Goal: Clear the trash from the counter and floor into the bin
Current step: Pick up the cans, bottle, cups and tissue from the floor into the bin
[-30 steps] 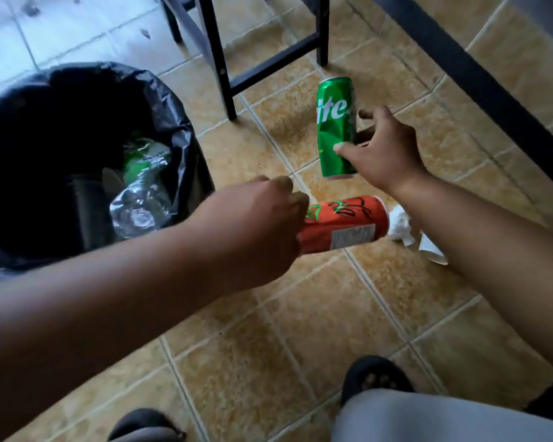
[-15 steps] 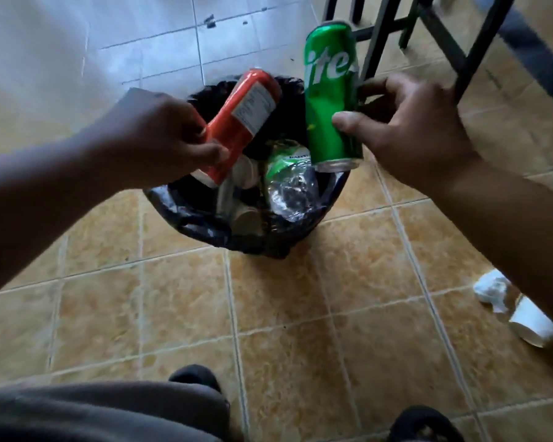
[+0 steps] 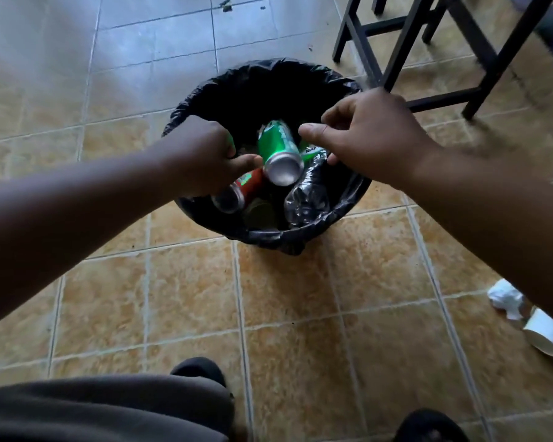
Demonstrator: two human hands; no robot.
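Observation:
The black-lined bin [image 3: 270, 240] stands on the tiled floor in front of me. A green soda can [image 3: 278, 151] lies tilted inside it, silver end toward me. A red can [image 3: 241, 193] rests lower left in the bin, partly under my left hand [image 3: 205, 154]. That hand hovers over the bin's left side with loosely curled fingers and nothing in it. My right hand [image 3: 367, 135] hovers over the right side, fingers spread and empty. On the floor at the right lie a crumpled white paper [image 3: 505, 298] and a white paper cup [image 3: 546, 334].
A crushed clear plastic bottle [image 3: 307, 199] also lies in the bin. Black stool legs [image 3: 396, 55] stand just behind and right of the bin. My dark shoes [image 3: 198, 368] and grey trouser leg [image 3: 103, 406] are at the bottom edge.
I lifted the red and green cans off the floor, carried them over the bin and let both go; they now lie inside it. Both hands are empty.

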